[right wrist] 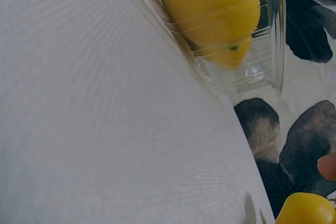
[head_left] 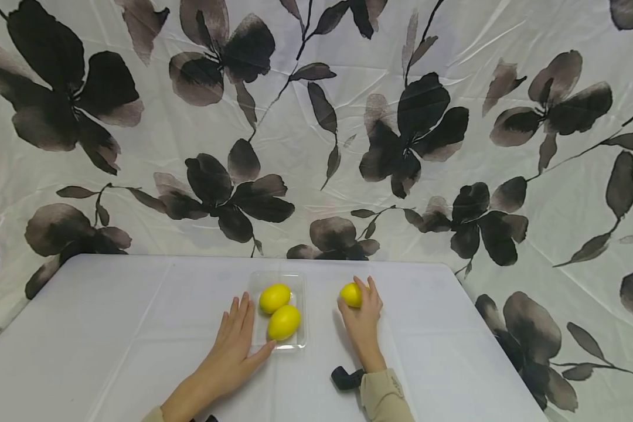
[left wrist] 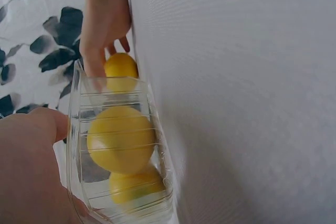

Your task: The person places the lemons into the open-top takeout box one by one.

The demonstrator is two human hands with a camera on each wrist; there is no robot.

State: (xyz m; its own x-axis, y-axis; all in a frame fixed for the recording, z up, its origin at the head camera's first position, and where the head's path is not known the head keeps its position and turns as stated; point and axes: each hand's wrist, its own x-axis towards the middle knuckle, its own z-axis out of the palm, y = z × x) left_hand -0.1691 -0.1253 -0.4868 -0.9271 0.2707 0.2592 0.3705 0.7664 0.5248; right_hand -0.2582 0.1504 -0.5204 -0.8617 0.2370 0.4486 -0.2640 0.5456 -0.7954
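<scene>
A clear plastic tray [head_left: 303, 293] stands on the white table with two yellow lemons in it, a rear lemon [head_left: 274, 298] and a front lemon [head_left: 284, 323] touching each other. My left hand [head_left: 232, 354] lies along the tray's left side, fingers straight and thumb by its front corner. Right of the tray, my right hand [head_left: 365, 322] holds a third lemon [head_left: 350, 295] between thumb and fingers, at the tabletop. The left wrist view shows that lemon [left wrist: 122, 65] beyond the tray. Only part of it [right wrist: 307, 211] enters the right wrist view, at the bottom corner.
The white-covered table [head_left: 137, 310] ends at a back edge just behind the tray. Behind it hangs a white cloth [head_left: 316, 158] with dark flowers. A black wrist device [head_left: 346, 378] sits by the right sleeve [head_left: 385, 395].
</scene>
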